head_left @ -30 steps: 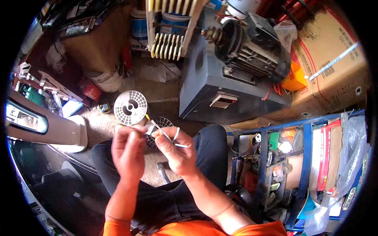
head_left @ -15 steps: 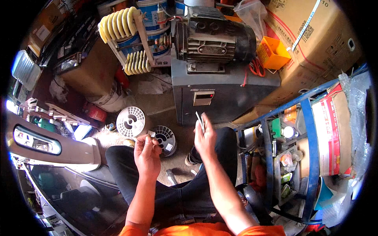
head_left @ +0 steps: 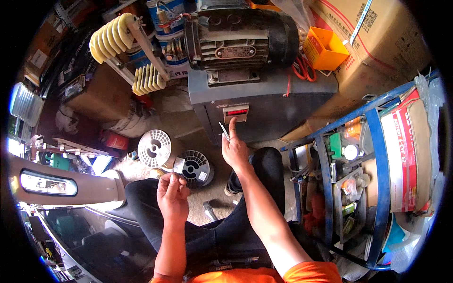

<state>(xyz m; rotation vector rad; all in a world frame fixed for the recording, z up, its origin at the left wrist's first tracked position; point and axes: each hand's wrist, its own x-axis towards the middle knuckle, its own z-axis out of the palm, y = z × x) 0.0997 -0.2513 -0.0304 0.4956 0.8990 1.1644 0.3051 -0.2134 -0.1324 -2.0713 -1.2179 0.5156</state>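
My right hand point(head_left: 235, 150) reaches forward with its index finger stretched to the lower edge of a small control box point(head_left: 236, 112) with a red lit display. That box sits on the front of a dark grey machine cabinet point(head_left: 271, 111). A slim pale metal tool point(head_left: 223, 129) with a narrow tip is gripped in the same hand, its kind not clear. My left hand point(head_left: 172, 192) is closed in a pinch above my left leg; whatever lies between its fingertips is too small to make out. Just past it are a white wire spool point(head_left: 155, 147) and a dark-cored spool point(head_left: 196, 167).
An electric motor point(head_left: 231, 45) tops the cabinet, and a coil-winding frame point(head_left: 141, 47) with cream ribbed formers juts out left. A yellow bin point(head_left: 325, 49) stands beside red-handled scissors point(head_left: 303, 70). On the right is a blue metal rack point(head_left: 375, 174); a large cardboard box point(head_left: 377, 61) is behind.
My right hand has moved forward, its index finger now extended to the control box, whose red display has lit up more. My left hand has dropped slightly. The view has shifted a little.
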